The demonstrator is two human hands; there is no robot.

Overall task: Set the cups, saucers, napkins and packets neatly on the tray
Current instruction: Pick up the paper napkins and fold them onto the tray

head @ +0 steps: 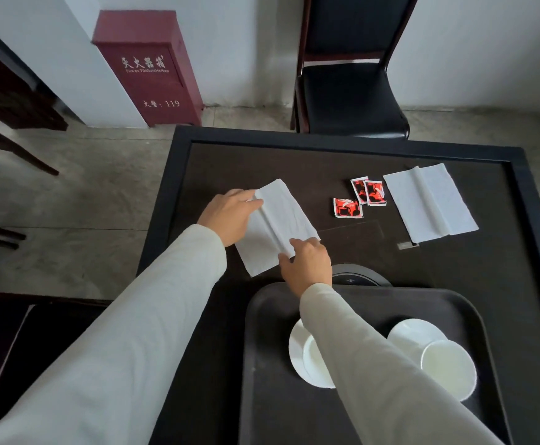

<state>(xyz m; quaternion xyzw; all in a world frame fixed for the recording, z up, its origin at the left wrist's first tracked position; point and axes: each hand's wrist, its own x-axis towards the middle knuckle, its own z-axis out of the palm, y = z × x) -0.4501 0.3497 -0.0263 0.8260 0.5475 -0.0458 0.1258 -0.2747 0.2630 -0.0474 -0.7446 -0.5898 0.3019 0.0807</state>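
The left hand (230,216) lay flat on the near napkin (275,226), fingers together and pressing its far-left edge at about ten o'clock from the sheet's middle. The right hand (307,264) pinched the napkin's near edge at about five o'clock, thumb and fingertips closed on the paper beside a raised crease. Holding one side down while lifting the other looked like the start of a fold, probably to make the sheet compact before it went on the tray (268,348).

From the hands, three red packets (360,199) lay on the table (262,162) at about two o'clock, two overlapping and one just apart. Beyond them, at three o'clock, a second napkin (432,203) lay unfolded.

Toward six o'clock the tray already held two saucers, each with a cup on it: the left cup (313,361) partly hidden by the right sleeve, the right cup (448,367) in clear view. Napkins and packets remained off the tray.
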